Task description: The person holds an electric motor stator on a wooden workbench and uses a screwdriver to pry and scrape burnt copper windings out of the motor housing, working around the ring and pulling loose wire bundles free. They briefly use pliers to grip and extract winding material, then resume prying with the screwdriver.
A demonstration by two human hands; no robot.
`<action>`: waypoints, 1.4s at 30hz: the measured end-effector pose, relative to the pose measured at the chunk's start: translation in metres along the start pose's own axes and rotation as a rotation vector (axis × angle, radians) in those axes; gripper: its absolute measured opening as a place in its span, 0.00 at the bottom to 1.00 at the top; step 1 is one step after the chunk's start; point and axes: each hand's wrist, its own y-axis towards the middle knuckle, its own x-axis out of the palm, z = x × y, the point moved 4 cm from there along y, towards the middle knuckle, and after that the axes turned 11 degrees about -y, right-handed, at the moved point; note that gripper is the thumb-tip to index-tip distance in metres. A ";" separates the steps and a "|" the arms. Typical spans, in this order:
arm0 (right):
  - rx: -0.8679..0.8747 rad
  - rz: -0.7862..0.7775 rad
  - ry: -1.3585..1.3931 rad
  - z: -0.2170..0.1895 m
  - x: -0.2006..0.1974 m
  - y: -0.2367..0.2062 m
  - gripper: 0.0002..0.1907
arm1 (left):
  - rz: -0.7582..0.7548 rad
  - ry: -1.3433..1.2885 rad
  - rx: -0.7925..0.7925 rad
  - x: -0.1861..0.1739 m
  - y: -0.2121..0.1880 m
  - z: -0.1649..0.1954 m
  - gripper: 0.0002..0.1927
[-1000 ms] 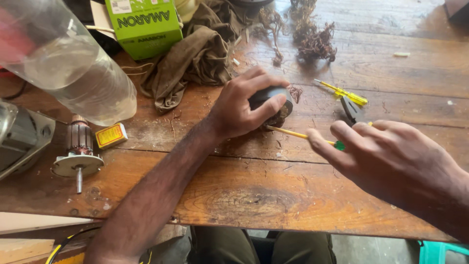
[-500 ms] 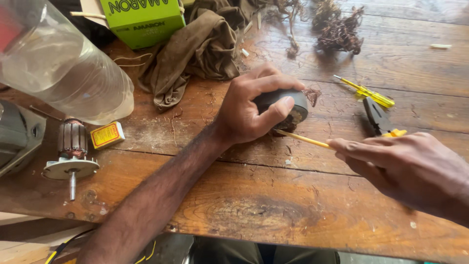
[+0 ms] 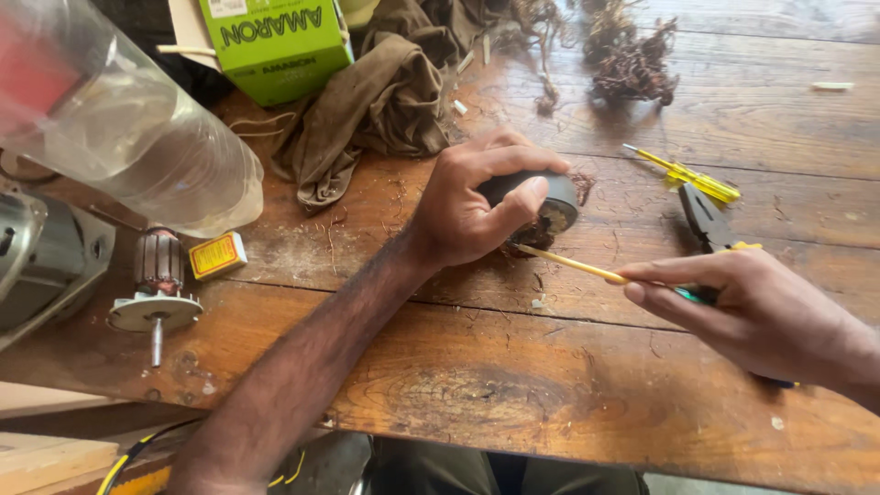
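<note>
At the far left of the wooden bench (image 3: 568, 403) sits one grey motor housing (image 3: 41, 261), and above it one clear plastic bottle (image 3: 137, 137) lies on its side. Just right of the housing stands one armature (image 3: 158, 284) on its shaft, with one small yellow box (image 3: 217, 255) beside it. Further back there is one green carton (image 3: 275, 41) and one crumpled brown rag (image 3: 385, 92). In the middle, the left hand (image 3: 467, 206) is curled over one dark round motor part (image 3: 541, 197), fingers wrapped across its top and thumb pressed to its side, holding it down on the bench. The right hand (image 3: 761, 307) pinches one thin yellow rod (image 3: 568, 263) whose tip touches the part's lower edge. Behind lie one yellow screwdriver (image 3: 687, 174), one pair of pliers (image 3: 708, 220), and one clump of tangled wire (image 3: 632, 64).
</note>
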 end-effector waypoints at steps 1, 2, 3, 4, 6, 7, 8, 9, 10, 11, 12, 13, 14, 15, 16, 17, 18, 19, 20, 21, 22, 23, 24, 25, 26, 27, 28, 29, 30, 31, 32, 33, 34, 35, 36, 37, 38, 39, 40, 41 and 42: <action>-0.191 0.168 -0.149 -0.009 -0.004 -0.002 0.19 | 0.011 0.009 -0.003 0.000 0.000 0.000 0.13; -0.382 0.341 -0.300 -0.019 -0.005 -0.007 0.20 | 0.024 0.021 -0.005 0.001 0.001 -0.001 0.13; -0.569 0.514 -0.451 -0.028 -0.005 -0.014 0.21 | 0.036 0.032 -0.008 0.000 0.000 -0.001 0.13; -0.469 0.443 -0.558 -0.026 0.000 -0.014 0.23 | 0.035 0.034 0.017 0.001 0.000 0.000 0.13; -0.320 0.338 -0.745 -0.022 0.009 -0.018 0.26 | 0.046 0.035 0.061 0.001 -0.002 0.002 0.13; -0.277 0.304 -0.827 -0.022 0.013 -0.021 0.28 | 0.049 0.044 0.053 0.002 -0.002 0.001 0.13; -0.290 0.319 -0.882 -0.024 0.016 -0.025 0.28 | 0.055 0.053 0.046 0.002 -0.002 0.000 0.13; -0.303 0.331 -0.938 -0.026 0.019 -0.028 0.29 | 0.060 0.061 0.037 0.002 -0.002 -0.001 0.13; -0.268 0.310 -0.934 -0.025 0.020 -0.031 0.30 | 0.067 0.057 0.035 0.003 -0.003 -0.001 0.13; -0.234 0.291 -0.930 -0.025 0.021 -0.033 0.30 | 0.075 0.057 0.034 0.003 -0.003 -0.001 0.13; -0.202 0.274 -0.926 -0.025 0.021 -0.035 0.31 | 0.083 0.058 0.033 0.003 -0.003 -0.001 0.13; -0.202 0.303 -0.912 -0.027 0.021 -0.038 0.30 | 0.086 0.060 0.025 0.004 -0.003 -0.001 0.13; -0.204 0.333 -0.898 -0.030 0.020 -0.041 0.30 | 0.090 0.063 0.017 0.004 -0.003 -0.001 0.13; -0.206 0.363 -0.884 -0.032 0.019 -0.043 0.30 | 0.094 0.067 0.009 0.004 -0.003 -0.001 0.13; -0.200 0.353 -0.882 -0.033 0.020 -0.044 0.31 | 0.098 0.070 0.018 0.005 -0.003 0.000 0.13; -0.192 0.344 -0.879 -0.035 0.020 -0.044 0.31 | 0.101 0.073 0.028 0.005 -0.002 0.000 0.13; -0.183 0.334 -0.875 -0.035 0.021 -0.045 0.31 | 0.102 0.075 0.037 0.005 -0.002 0.001 0.13; -0.204 0.386 -0.849 -0.036 0.020 -0.047 0.31 | 0.102 0.080 0.037 0.006 -0.002 0.001 0.14; -0.226 0.439 -0.821 -0.037 0.019 -0.049 0.30 | 0.101 0.088 0.039 0.005 -0.001 0.002 0.14; -0.246 0.489 -0.793 -0.037 0.018 -0.051 0.30 | 0.100 0.093 0.038 0.006 -0.001 0.002 0.15; -0.231 0.487 -0.858 -0.036 0.019 -0.052 0.31 | 0.093 0.101 0.004 0.006 -0.001 0.000 0.16; -0.215 0.483 -0.923 -0.033 0.020 -0.054 0.31 | 0.085 0.107 -0.030 0.006 -0.001 -0.002 0.17; -0.197 0.479 -0.986 -0.031 0.021 -0.055 0.32 | 0.075 0.114 -0.063 0.007 0.000 -0.004 0.18; -0.232 0.490 -0.952 -0.032 0.021 -0.054 0.32 | 0.076 0.112 -0.042 0.006 -0.001 -0.003 0.17; -0.266 0.499 -0.921 -0.032 0.021 -0.054 0.32 | 0.079 0.108 -0.023 0.006 -0.002 -0.003 0.16; -0.304 0.511 -0.892 -0.032 0.021 -0.054 0.32 | 0.087 0.108 -0.002 0.005 -0.002 -0.002 0.15; -0.294 0.493 -0.878 -0.032 0.020 -0.054 0.32 | 0.087 0.111 -0.011 0.006 -0.002 -0.003 0.15; -0.286 0.475 -0.864 -0.032 0.021 -0.053 0.33 | 0.086 0.116 -0.022 0.006 -0.002 -0.004 0.15; -0.277 0.458 -0.848 -0.032 0.022 -0.054 0.34 | 0.084 0.122 -0.032 0.006 -0.002 -0.004 0.15; -0.281 0.444 -0.870 -0.032 0.022 -0.052 0.34 | 0.089 0.121 -0.029 0.006 -0.002 -0.004 0.15; -0.285 0.430 -0.891 -0.033 0.023 -0.052 0.34 | 0.093 0.120 -0.026 0.006 -0.003 -0.003 0.15; -0.287 0.417 -0.911 -0.034 0.024 -0.051 0.34 | 0.095 0.119 -0.023 0.005 -0.003 -0.002 0.15; -0.263 0.383 -0.930 -0.033 0.025 -0.049 0.34 | 0.091 0.124 -0.020 0.005 -0.003 -0.002 0.15; -0.240 0.347 -0.951 -0.032 0.027 -0.048 0.34 | 0.088 0.129 -0.019 0.005 -0.004 -0.002 0.15; -0.218 0.311 -0.973 -0.030 0.029 -0.046 0.35 | 0.087 0.134 -0.019 0.005 -0.004 -0.002 0.15; -0.232 0.336 -0.958 -0.029 0.029 -0.046 0.34 | 0.088 0.133 -0.017 0.005 -0.004 -0.002 0.16; -0.246 0.360 -0.943 -0.029 0.030 -0.046 0.34 | 0.088 0.132 -0.016 0.005 -0.005 -0.003 0.16; -0.259 0.382 -0.927 -0.028 0.030 -0.045 0.34 | 0.088 0.130 -0.016 0.005 -0.004 -0.004 0.16; -0.310 0.435 -0.870 -0.029 0.030 -0.044 0.32 | 0.089 0.121 -0.034 0.005 -0.005 -0.005 0.16; -0.358 0.488 -0.810 -0.030 0.028 -0.042 0.30 | 0.089 0.111 -0.050 0.005 -0.004 -0.007 0.16; -0.404 0.542 -0.751 -0.031 0.026 -0.042 0.28 | 0.089 0.101 -0.066 0.005 -0.004 -0.009 0.16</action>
